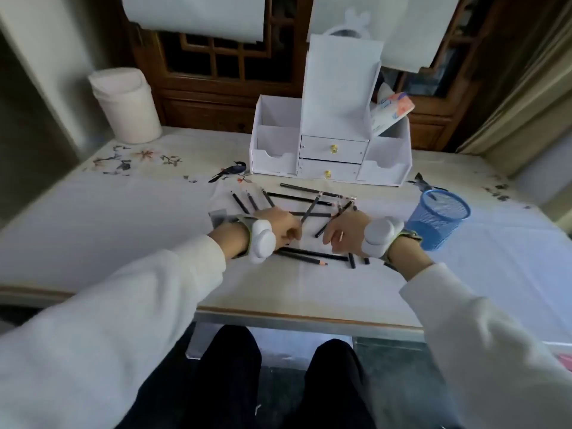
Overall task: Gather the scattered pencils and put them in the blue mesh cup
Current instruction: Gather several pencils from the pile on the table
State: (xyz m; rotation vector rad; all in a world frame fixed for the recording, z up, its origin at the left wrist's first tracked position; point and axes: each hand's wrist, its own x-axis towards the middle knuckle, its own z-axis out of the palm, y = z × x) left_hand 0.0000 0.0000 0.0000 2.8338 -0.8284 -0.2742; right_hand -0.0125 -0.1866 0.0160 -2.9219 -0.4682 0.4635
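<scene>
The pencils (297, 198) lie criss-crossed on white paper at the middle of the table (93, 212), some under both hands. They look light, thin and stiff, smooth enough to roll, so I'd pinch them mid-shaft or sweep them into a bundle. The left hand (280, 227) curls down over a few pencils; the right hand (342, 232) curls too. Whether either actually grips one, I cannot tell. The blue mesh cup (438, 219), a perforated open cylinder, stands upright at three o'clock, just beside the right wrist.
</scene>
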